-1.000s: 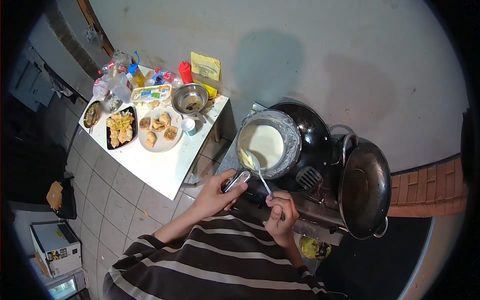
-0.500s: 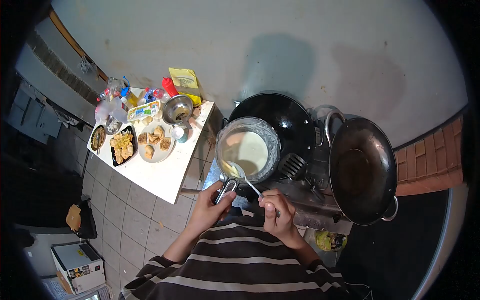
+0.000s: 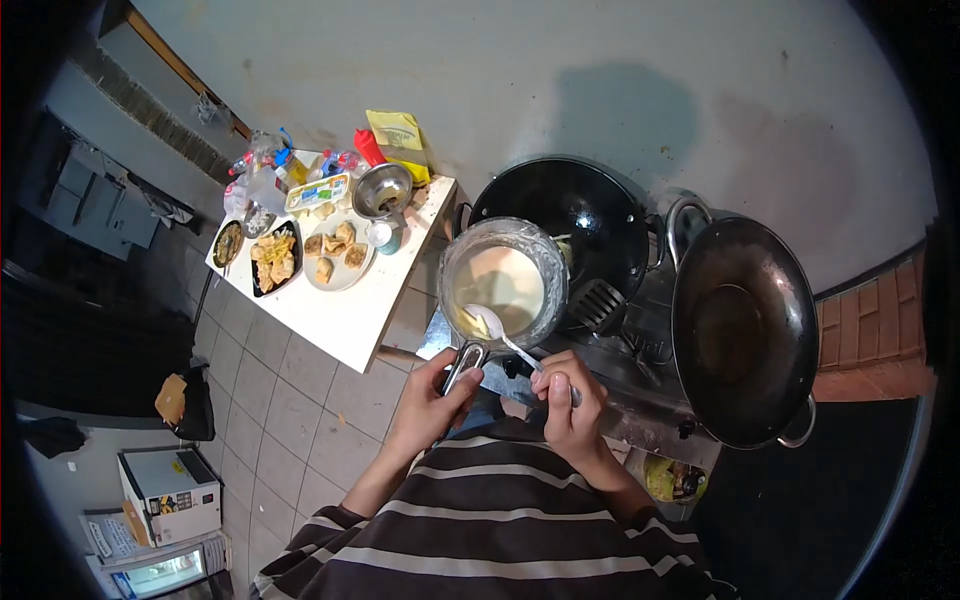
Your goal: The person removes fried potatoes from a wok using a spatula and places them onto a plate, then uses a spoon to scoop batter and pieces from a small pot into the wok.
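My left hand is closed round the metal handle of a saucepan, whose rim and walls are smeared with pale residue. Inside the pan lies a creamy white liquid. Between the fingers of my right hand is a spoon, its bowl at the near left inside of the pan, with pale yellow pieces beside it. Beyond the saucepan sits a large black wok, and a few pale strips show inside it past the pan's rim.
A slotted spatula lies by the black wok. At the right stands a second wok with loop handles. The white table at the left bears a plate of fried pieces, a black dish, a steel bowl and bottles.
The view has shifted. The saucepan has moved left relative to the stove, uncovering more of the black wok. Both hands keep their holds, and the spoon stays at the pan's near left side.
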The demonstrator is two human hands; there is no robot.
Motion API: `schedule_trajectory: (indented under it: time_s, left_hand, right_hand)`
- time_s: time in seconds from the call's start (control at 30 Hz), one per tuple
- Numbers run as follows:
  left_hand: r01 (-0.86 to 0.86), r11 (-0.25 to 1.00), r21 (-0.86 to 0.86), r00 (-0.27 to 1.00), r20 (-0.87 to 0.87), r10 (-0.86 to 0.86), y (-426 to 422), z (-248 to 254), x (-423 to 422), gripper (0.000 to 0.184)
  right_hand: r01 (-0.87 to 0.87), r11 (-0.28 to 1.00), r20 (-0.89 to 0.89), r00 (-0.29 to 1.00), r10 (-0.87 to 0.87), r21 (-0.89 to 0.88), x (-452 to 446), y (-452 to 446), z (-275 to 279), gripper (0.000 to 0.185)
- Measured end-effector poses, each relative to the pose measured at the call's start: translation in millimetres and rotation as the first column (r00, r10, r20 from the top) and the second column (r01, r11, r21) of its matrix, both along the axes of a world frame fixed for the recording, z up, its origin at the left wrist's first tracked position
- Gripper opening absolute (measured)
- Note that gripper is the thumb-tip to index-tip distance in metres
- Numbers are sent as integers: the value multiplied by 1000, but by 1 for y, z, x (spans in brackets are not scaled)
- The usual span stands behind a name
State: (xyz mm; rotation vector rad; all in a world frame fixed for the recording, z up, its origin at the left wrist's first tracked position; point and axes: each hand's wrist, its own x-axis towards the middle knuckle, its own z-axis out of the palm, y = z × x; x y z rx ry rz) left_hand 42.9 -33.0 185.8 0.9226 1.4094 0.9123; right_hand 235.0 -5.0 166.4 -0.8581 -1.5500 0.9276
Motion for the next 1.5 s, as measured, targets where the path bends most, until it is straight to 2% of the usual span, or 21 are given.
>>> schedule_trajectory:
  time_s: [0.13,0.2,0.27,0.33,0.47,0.7,0.83,1.03,1.1,1.27,1.47,1.5]
  left_hand:
    - [-20,999,29,998,-54,22,-8,-10,11,18]
    - [-38,999,16,996,-74,39,-10,-8,19,18]
    - [-54,999,4,994,-94,55,-10,-7,27,18]
    - [-79,997,-19,991,-109,76,-10,-6,34,18]
    - [-69,998,-12,996,-63,68,-9,-14,40,17]
    - [-15,1000,1,999,-43,15,7,-17,32,18]
    - [-15,1000,18,999,-43,16,15,-11,10,18]
    - [-63,997,39,998,5,63,26,-17,-33,15]
    - [-100,994,45,995,18,99,30,-19,-46,15]
    - [-120,991,57,992,56,117,42,-27,-70,16]
    - [-137,989,48,988,75,133,51,-28,-87,16]
    - [-141,989,45,987,82,137,52,-28,-89,16]
  right_hand:
    - [-18,998,-65,998,13,-63,8,-3,-1,21]
    - [-62,964,-246,969,-3,-259,9,-2,1,26]
    - [-55,959,-280,960,-26,-277,11,1,-2,30]
    - [-133,904,-390,920,-40,-406,18,4,-6,30]
    - [-203,827,-511,852,-115,-525,27,13,-12,27]
    - [-237,811,-619,763,-185,-535,47,40,-7,27]
    - [-262,851,-678,721,-141,-456,63,65,9,24]
    - [-62,921,-512,845,-157,-385,82,131,28,29]
    - [-31,922,-463,871,-165,-386,87,159,11,31]
    - [35,841,-231,955,-188,-539,87,217,-49,35]
    - [131,864,-47,983,-175,-486,69,257,-100,33]
    - [132,899,54,991,-121,-417,66,262,-104,31]
